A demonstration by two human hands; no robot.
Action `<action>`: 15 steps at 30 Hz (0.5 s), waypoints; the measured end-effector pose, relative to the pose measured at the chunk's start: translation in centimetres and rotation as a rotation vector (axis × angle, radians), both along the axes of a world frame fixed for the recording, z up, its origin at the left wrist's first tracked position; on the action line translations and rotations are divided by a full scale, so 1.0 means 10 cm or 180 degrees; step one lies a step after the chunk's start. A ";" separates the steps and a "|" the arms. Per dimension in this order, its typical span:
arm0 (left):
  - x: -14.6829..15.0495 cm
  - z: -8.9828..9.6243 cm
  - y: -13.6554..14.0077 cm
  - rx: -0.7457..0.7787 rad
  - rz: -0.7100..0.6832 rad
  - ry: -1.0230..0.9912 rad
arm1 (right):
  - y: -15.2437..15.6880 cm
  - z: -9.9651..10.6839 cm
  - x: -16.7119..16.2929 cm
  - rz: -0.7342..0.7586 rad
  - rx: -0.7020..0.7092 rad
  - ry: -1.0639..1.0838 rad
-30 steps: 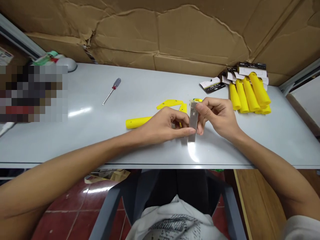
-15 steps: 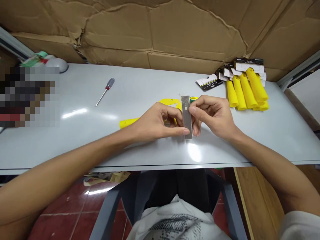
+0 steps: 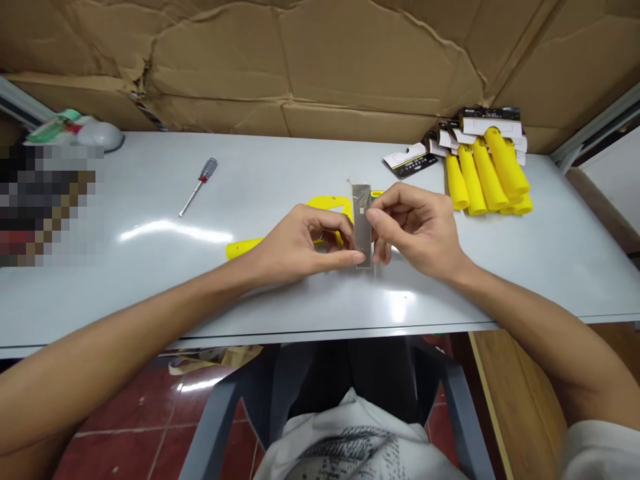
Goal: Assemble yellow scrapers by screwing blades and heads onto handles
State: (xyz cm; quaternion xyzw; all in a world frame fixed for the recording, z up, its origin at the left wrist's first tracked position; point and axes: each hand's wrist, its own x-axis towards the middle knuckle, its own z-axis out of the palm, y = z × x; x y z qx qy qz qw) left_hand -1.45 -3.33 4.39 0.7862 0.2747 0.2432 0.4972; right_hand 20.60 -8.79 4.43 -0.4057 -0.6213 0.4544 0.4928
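Between my two hands stands a flat grey metal strip in a clear plastic wrapper (image 3: pixel 362 230), long side upright. My left hand (image 3: pixel 307 243) pinches its lower left edge between thumb and fingers. The thumb and fingertips of my right hand (image 3: pixel 417 227) close on its right edge, higher up. Behind my left hand lies a yellow plastic tool (image 3: pixel 243 249) with a long handle and a wider head, partly hidden by the hand. A small green and yellow piece (image 3: pixel 377 195) shows just behind the strip, mostly covered by my right fingers.
A screwdriver (image 3: pixel 199 187) lies at the left on the grey table (image 3: pixel 150 280). Several yellow handles (image 3: pixel 487 177) with black and white cards are piled at the right back, beside a loose card (image 3: pixel 409 160). A cardboard wall (image 3: pixel 300 60) closes off the rear.
The whole view has shifted slightly, so things appear further left. Both hands keep their hold on the wrapped strip, with hardly any change in the fingers.
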 end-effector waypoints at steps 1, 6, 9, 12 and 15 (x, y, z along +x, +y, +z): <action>0.01 0.00 -0.01 0.0025 0.0030 -0.0023 | 0.00 0.00 0.01 -0.0019 -0.0024 -0.0046; 0.02 0.01 -0.02 0.0145 0.0197 -0.0016 | 0.05 0.00 0.02 0.0121 -0.0050 -0.0097; -0.02 0.01 0.07 0.0389 0.0211 0.0111 | 0.11 0.01 0.05 0.0019 -0.0092 -0.0015; -0.13 0.00 0.25 0.1133 0.0202 0.0460 | 0.20 0.04 0.10 -0.0335 -0.0187 -0.0006; -0.23 -0.05 0.41 0.1569 0.0130 0.1170 | 0.28 0.02 0.16 -0.0379 -0.0547 -0.0138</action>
